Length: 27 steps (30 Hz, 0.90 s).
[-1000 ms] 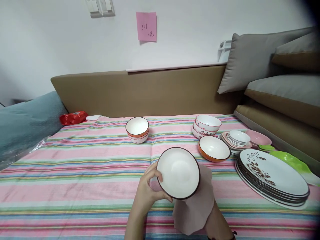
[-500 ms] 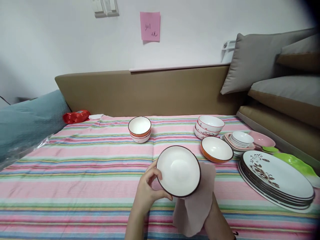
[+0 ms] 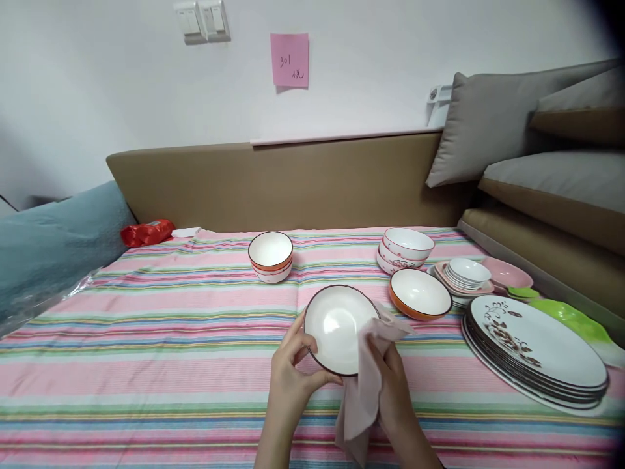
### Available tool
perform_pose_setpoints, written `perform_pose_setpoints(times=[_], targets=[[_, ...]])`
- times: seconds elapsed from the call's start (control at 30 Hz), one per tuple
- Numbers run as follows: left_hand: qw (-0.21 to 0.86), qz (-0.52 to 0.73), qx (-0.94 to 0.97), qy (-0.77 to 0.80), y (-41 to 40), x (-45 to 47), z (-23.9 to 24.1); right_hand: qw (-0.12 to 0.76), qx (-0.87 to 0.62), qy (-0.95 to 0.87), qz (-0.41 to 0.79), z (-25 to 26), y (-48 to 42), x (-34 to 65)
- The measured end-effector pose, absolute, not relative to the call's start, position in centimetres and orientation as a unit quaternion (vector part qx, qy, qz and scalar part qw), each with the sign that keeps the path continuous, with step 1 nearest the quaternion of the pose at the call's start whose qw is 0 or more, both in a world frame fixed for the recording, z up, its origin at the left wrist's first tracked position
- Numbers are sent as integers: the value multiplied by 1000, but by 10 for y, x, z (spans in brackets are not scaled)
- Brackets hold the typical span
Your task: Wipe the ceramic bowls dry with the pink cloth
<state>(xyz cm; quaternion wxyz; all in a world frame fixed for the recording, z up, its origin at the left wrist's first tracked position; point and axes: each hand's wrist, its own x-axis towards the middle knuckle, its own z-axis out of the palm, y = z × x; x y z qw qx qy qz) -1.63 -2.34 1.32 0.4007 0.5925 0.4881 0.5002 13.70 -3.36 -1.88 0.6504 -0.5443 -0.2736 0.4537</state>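
Note:
A white bowl (image 3: 334, 326) with a dark rim is tilted toward me, its inside showing, above the striped cloth. My left hand (image 3: 293, 358) grips its left side, thumb along the lower rim and fingers at the edge. In my right hand (image 3: 390, 378) is a pale pinkish-grey cloth (image 3: 368, 384), pressed against the bowl's right rim and hanging below it. Part of the right fingers is hidden by the cloth. Just beyond, to the right, an orange bowl (image 3: 420, 293) with a white inside sits on the striped cloth.
Small stacks of bowls stand at the back, one left of centre (image 3: 271, 254) and one to the right (image 3: 407, 244). Small white dishes (image 3: 469, 270), a pink dish (image 3: 508, 272), a green dish (image 3: 569, 319) and stacked flowered plates (image 3: 541, 345) occupy the right. Cushions (image 3: 493, 124) rise behind them.
My right hand has brought the cloth from behind and under the bowl up to its right rim, over the front. My left hand keeps its hold. The view has tilted slightly up.

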Motion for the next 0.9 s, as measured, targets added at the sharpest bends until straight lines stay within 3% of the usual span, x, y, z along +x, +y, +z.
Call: perform_pose_setpoints(times=[0.2,0.37,0.63,0.9], targets=[[220,422,763,437,-31,-20,14,456,-746,-384,296,-19,-25,161],[136,433,798,396,-35,-18,13,436,-755,-426,242,-11,-27,168],[232,417,772,420,-36,-20,11,498,-696,-436,277,-13,-26,167],[481,513,612,362,-40,-12,-1,544,-689,-343,335,-32,-27,180]])
